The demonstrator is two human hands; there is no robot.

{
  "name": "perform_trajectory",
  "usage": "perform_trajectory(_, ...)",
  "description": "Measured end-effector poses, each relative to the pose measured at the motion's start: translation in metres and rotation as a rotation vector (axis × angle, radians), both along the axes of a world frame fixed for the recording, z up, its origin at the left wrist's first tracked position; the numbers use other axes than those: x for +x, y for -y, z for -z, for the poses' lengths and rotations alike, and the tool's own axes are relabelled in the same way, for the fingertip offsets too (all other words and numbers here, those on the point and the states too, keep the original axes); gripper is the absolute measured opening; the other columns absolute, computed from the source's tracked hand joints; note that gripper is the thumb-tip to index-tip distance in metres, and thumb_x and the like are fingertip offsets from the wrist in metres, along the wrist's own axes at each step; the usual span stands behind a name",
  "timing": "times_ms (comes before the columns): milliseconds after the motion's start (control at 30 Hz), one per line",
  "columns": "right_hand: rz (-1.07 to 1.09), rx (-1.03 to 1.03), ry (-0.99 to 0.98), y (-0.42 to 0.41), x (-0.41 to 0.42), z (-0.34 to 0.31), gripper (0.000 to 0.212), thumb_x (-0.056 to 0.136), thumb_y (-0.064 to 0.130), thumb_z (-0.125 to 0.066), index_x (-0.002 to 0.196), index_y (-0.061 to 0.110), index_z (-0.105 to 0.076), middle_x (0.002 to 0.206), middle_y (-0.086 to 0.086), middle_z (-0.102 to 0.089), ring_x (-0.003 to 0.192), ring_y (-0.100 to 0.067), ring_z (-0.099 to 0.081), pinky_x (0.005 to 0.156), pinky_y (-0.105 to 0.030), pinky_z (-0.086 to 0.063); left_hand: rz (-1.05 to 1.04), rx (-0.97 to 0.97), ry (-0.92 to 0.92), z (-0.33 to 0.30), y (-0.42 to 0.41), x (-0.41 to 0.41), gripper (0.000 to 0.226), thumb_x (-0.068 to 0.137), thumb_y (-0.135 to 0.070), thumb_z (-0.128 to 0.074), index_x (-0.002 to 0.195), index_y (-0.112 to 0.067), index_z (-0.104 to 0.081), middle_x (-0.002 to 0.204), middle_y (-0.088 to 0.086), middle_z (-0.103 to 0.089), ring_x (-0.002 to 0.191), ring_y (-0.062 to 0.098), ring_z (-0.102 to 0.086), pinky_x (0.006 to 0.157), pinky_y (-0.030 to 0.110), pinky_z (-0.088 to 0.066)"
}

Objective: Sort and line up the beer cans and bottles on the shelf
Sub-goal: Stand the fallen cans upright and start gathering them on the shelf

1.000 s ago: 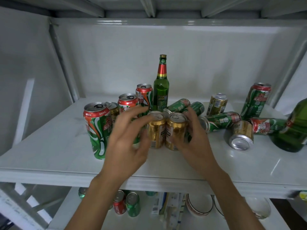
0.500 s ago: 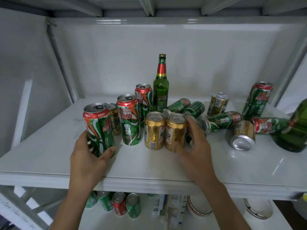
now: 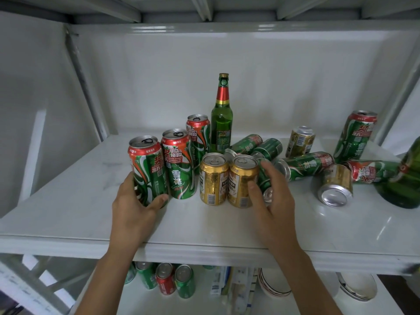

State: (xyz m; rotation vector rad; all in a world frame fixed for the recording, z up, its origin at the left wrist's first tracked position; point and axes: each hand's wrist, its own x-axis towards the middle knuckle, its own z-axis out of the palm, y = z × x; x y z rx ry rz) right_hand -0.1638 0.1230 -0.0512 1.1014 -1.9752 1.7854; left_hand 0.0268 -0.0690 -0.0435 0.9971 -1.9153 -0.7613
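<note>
My left hand (image 3: 134,208) grips the front tall green-and-red can (image 3: 147,169) low on its side; it stands against a second tall can (image 3: 178,164), with a third (image 3: 197,135) behind. Two short gold cans (image 3: 213,178) stand side by side. My right hand (image 3: 272,201) holds the right gold can (image 3: 242,180), thumb on its front, fingers over a lying green can (image 3: 264,178). A green bottle (image 3: 221,119) stands behind. The white shelf (image 3: 204,223) carries them all.
To the right lie several green cans (image 3: 304,164) and a tipped gold can (image 3: 336,185). A gold can (image 3: 300,142) and a tall can (image 3: 356,135) stand at the back right. A green bottle (image 3: 406,178) lies at the right edge. Cans (image 3: 166,280) and bowls (image 3: 275,283) sit below.
My left hand left the gold cans, dropped to the front tall can and gripped it. That can now stands closer to the second tall can. My right hand stayed at the right gold can.
</note>
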Motion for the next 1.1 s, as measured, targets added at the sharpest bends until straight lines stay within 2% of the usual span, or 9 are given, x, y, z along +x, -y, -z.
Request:
perform_trajectory(167,0.143,0.036,0.045,-0.009,-0.012,0.003,0.047,0.090,0.018,-0.057,0.137,0.016,-0.056,0.136,-0.002,-0.056,0.129,-0.020,-0.051,0.107,-0.037,-0.044,-0.010,-0.023,0.000,0.005,0.006,-0.001,0.072,0.080,-0.023,-0.088,0.141,-0.024,-0.051,0.133,0.004,-0.063,0.116,0.027,-0.061,0.091,0.034,-0.047)
perform_trajectory(333,0.157,0.501,0.183,-0.014,-0.037,-0.003,0.080,0.081,0.026,-0.075,0.151,0.024,-0.037,0.148,-0.006,-0.038,0.135,-0.029,-0.042,0.106,-0.041,-0.042,-0.092,-0.005,-0.128,0.008,-0.003,0.004,0.095,0.076,-0.037,-0.089,0.154,-0.025,-0.037,0.146,0.006,-0.051,0.130,0.023,-0.053,0.109,0.048,-0.048)
perform_trajectory(467,0.140,0.616,0.163,-0.004,-0.045,-0.012,0.092,0.075,0.032,-0.081,0.153,0.019,-0.034,0.148,-0.011,-0.041,0.132,-0.031,-0.046,0.104,-0.042,-0.044,-0.119,-0.225,-0.372,0.016,-0.019,0.015,0.052,0.094,-0.022,-0.073,0.140,-0.021,-0.049,0.136,0.010,-0.053,0.125,0.025,-0.055,0.106,0.051,-0.049)
perform_trajectory(600,0.147,0.559,0.175,-0.012,-0.049,-0.013,0.089,0.063,0.045,-0.079,0.143,0.024,-0.045,0.131,-0.007,-0.057,0.117,-0.026,-0.058,0.095,-0.043,-0.054,-0.106,-0.248,-0.460,0.014,-0.020,0.018,0.036,0.092,-0.029,-0.060,0.118,-0.050,-0.046,0.124,-0.004,-0.051,0.121,0.026,-0.056,0.103,0.040,-0.050)
perform_trajectory(667,0.149,0.505,0.184,-0.020,-0.049,-0.014,0.081,0.063,0.044,-0.079,0.135,0.026,-0.047,0.120,-0.003,-0.062,0.104,-0.020,-0.063,0.083,-0.036,-0.057,-0.103,-0.244,-0.453,0.016,-0.018,0.019,0.036,0.091,-0.027,-0.060,0.115,-0.051,-0.047,0.121,-0.008,-0.051,0.120,0.026,-0.056,0.103,0.042,-0.050)
perform_trajectory(733,0.165,0.440,0.217,-0.029,-0.048,-0.021,0.066,0.070,0.032,-0.085,0.124,0.027,-0.046,0.107,0.004,-0.065,0.090,-0.008,-0.064,0.069,-0.024,-0.054,-0.114,-0.225,-0.452,0.022,-0.014,0.020,0.038,0.091,-0.023,-0.061,0.115,-0.049,-0.049,0.127,0.003,-0.054,0.121,0.027,-0.057,0.102,0.048,-0.051)
perform_trajectory(867,0.218,0.388,0.130,-0.041,-0.050,-0.042,0.056,0.074,0.037,-0.084,0.117,0.025,-0.050,0.096,0.012,-0.063,0.087,-0.012,-0.061,0.070,-0.027,-0.050,-0.128,-0.189,-0.457,0.026,-0.009,0.020,0.039,0.087,-0.025,-0.061,0.115,-0.049,-0.049,0.129,0.001,-0.053,0.120,0.026,-0.058,0.104,0.050,-0.050)
perform_trajectory(967,0.225,0.451,0.070,-0.040,-0.053,-0.054,0.052,0.081,0.040,-0.080,0.116,0.019,-0.048,0.088,0.016,-0.055,0.077,0.000,-0.053,0.059,-0.015,-0.041,-0.125,-0.163,-0.469,0.028,-0.007,0.018,0.040,0.084,-0.028,-0.059,0.117,-0.048,-0.048,0.131,0.003,-0.054,0.123,0.024,-0.057,0.110,0.044,-0.047)
perform_trajectory(1100,0.203,0.527,0.027,-0.032,-0.059,-0.059,0.049,0.082,0.051,-0.076,0.112,0.021,-0.050,0.089,0.012,-0.061,0.081,-0.011,-0.060,0.064,-0.028,-0.046,-0.156,-0.119,-0.444,0.034,-0.002,0.018,0.043,0.083,-0.033,-0.059,0.122,-0.042,-0.047,0.137,0.003,-0.055,0.125,0.021,-0.056,0.108,0.049,-0.047)
